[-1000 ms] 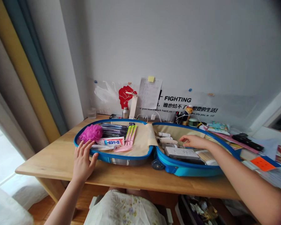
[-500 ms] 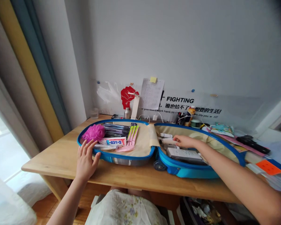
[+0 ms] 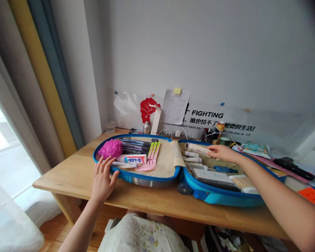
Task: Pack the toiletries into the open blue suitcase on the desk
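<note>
An open blue suitcase (image 3: 212, 198) lies on the wooden table. My left hand (image 3: 104, 178) rests with spread fingers on the front rim of its left half, beside a purple bath puff (image 3: 110, 148). That half also holds a toothpaste box (image 3: 134, 159), dark packaged items (image 3: 135, 145) and pink-and-green razors (image 3: 153, 153). Over the back of the right half, my right hand (image 3: 220, 153) is closed on a white tube (image 3: 196, 148). Below it are smaller white tubes (image 3: 193, 159), a grey-white box (image 3: 212, 178), a blue item (image 3: 225, 169) and cotton swabs (image 3: 243, 182).
Behind the suitcase stand a silver bottle (image 3: 146, 127), a yellow-capped bottle (image 3: 219, 131) and a green jar (image 3: 224, 141). Papers and a black object (image 3: 294, 168) lie at the right. A curtain (image 3: 46, 77) hangs at the left.
My right hand has lifted a white tube and moved towards the back of the suitcase, uncovering the blue item and swabs. My left hand stays on the rim. The view has shifted slightly.
</note>
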Demonstrator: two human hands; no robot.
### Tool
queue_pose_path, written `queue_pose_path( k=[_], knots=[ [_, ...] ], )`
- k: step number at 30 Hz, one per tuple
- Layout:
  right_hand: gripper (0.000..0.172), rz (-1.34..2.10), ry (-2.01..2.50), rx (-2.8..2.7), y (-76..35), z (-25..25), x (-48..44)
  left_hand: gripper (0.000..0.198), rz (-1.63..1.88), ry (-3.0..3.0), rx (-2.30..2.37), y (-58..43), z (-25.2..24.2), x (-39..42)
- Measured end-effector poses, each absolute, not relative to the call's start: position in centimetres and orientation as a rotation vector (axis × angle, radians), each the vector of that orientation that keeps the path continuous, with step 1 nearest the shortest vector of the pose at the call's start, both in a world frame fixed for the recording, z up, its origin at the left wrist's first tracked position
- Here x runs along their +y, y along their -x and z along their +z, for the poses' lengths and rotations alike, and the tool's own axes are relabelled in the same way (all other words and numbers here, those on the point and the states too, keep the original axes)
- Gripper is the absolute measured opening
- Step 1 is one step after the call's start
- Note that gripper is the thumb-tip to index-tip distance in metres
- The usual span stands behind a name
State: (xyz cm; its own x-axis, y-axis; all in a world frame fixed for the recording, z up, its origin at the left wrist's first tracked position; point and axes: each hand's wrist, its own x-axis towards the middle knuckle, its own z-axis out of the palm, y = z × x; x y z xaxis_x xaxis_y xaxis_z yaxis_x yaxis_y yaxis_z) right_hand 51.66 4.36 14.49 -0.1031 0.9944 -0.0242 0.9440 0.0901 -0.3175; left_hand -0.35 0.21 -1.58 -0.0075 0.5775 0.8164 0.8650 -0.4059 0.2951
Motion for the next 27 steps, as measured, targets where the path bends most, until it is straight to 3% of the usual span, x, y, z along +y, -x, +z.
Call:
queue_pose_path(
  k=[6,9,14,22,27],
  knots=[
    [0.042,0.299,1.731,-2.18,-40.8,17.4,6.1,0.046,-1.386,1.976,-1.506,0.3,-1.5,0.2],
    [0.033,0.114,1.699,-2.455,-32.8,16.8,7.5,0.045,-1.385,1.983,-1.515,0.3,-1.3,0.1],
    [0.025,0.106,1.636,-2.599,-24.0,14.3,10.1,0.044,-1.387,1.997,-1.521,0.3,-1.2,0.0],
    [0.024,0.205,1.595,-2.701,-21.2,11.9,12.4,0.044,-1.384,1.991,-1.54,0.2,-1.3,0.0],
    [0.033,0.29,1.602,-2.642,-21.2,11.0,12.8,0.044,-1.372,1.998,-1.562,0.2,-1.2,0.0]
  ],
)
